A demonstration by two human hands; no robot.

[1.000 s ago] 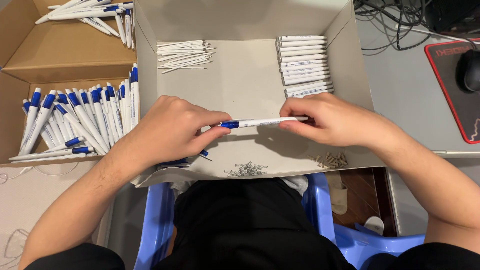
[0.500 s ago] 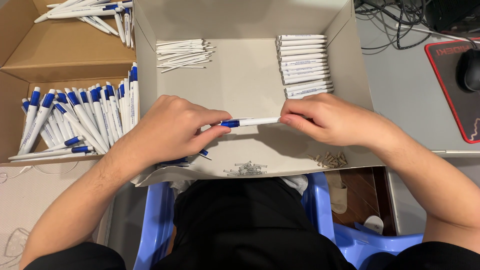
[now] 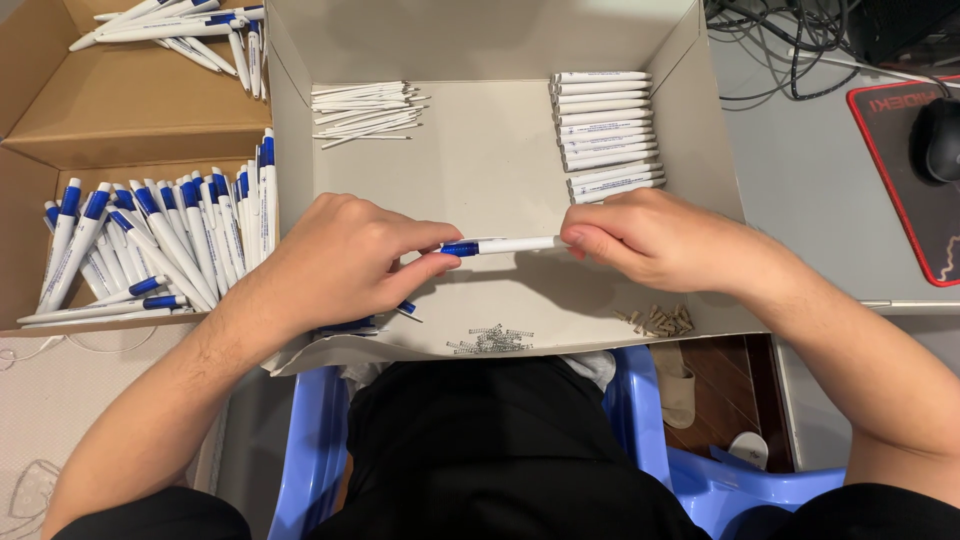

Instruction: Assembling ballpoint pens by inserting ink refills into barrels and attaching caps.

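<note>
Over the white tray, both hands pinch 1 blue-and-white pen: left hand at 9 o'clock, right hand at 3 o'clock. Less white barrel shows between them than 1 second ago.

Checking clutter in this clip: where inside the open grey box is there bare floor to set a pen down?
Bare floor lies mid-box, between the thin white refills and stacked white barrels, above the pen both hands hold. The front edge is crowded: springs, small tips.
</note>
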